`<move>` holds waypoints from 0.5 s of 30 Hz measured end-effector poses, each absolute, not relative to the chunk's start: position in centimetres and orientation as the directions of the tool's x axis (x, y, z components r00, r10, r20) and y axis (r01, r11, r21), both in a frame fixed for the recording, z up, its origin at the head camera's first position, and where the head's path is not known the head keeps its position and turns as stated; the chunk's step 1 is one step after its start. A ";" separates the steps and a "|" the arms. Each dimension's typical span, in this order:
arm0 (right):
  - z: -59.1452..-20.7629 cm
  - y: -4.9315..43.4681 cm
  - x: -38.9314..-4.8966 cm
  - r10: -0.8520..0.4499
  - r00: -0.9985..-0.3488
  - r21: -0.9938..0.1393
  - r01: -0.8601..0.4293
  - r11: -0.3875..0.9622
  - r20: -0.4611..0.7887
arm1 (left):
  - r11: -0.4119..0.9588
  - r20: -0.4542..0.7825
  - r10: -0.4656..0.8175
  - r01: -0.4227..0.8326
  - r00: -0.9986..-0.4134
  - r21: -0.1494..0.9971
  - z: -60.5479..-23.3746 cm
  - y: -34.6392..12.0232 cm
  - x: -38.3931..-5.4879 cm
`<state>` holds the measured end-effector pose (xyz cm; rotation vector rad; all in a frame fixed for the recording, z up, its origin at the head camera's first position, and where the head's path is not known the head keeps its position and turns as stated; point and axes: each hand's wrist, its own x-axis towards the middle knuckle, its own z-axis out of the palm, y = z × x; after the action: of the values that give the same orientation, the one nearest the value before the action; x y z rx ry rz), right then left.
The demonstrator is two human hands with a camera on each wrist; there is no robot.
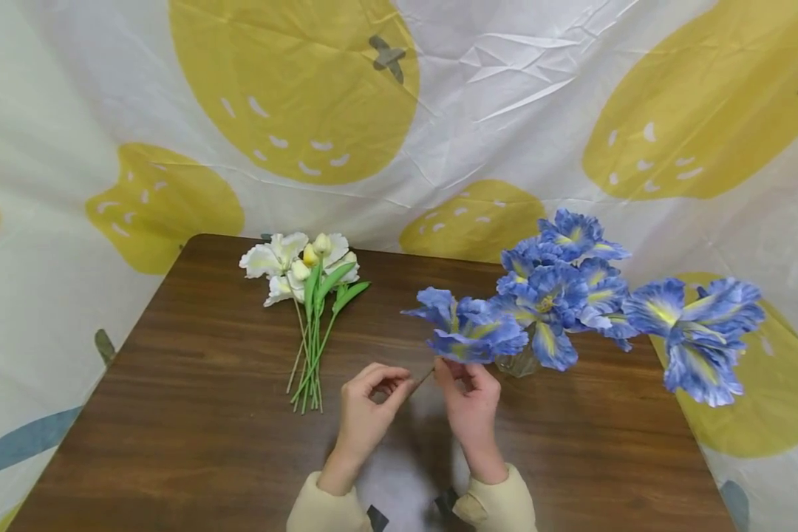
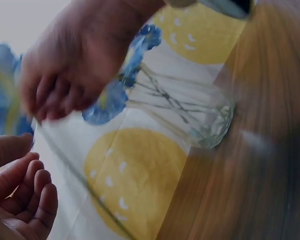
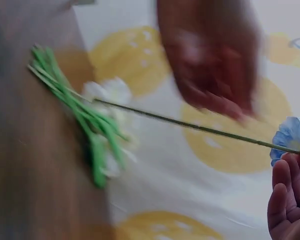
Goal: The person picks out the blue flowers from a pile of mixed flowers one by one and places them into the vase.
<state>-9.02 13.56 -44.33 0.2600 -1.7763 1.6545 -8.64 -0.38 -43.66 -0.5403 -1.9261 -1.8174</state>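
Observation:
My right hand point(image 1: 472, 406) pinches a blue artificial iris by its stem, just under the bloom point(image 1: 468, 330). Bare and thin, the stem point(image 3: 190, 125) slants down and leftward past my left hand point(image 1: 364, 414). The left hand's fingers point(image 2: 27, 195) are loosely bent close beside the stem, with thumb and forefinger apart and nothing between them in the left wrist view. Right of both hands, a clear glass vase point(image 2: 210, 117) holds several more blue irises point(image 1: 552, 288), their stems crossing inside it. One bloom point(image 1: 694, 332) leans far out to the right.
White artificial flowers point(image 1: 275, 258) and pale tulips point(image 1: 322, 245) with green leaves lie bunched on the left of the brown wooden table point(image 1: 193, 414), stems toward me. A white curtain point(image 1: 479, 111) with yellow fruit prints hangs behind the table.

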 end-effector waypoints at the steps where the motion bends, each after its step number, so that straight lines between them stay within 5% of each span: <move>1: -43.8 14.0 -9.0 0.329 -0.727 -0.796 -0.580 0.174 0.602 | 0.068 0.555 -0.019 0.553 -0.831 0.830 -43.7 -0.6 -8.7; 11: -36.7 21.2 -9.9 0.585 -0.329 -0.608 -0.699 0.376 0.741 | 0.162 0.484 -0.128 0.463 -0.866 0.871 -44.6 -3.2 -9.6; 15: -34.6 22.9 -10.3 0.591 -0.218 -0.548 -0.697 0.463 0.776 | 0.160 0.462 -0.164 0.438 -0.872 0.885 -44.7 -3.8 -9.8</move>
<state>-10.27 22.87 -34.57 0.1032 -1.3433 1.1853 -9.76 -3.80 -44.69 -0.2596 -1.9878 -1.7598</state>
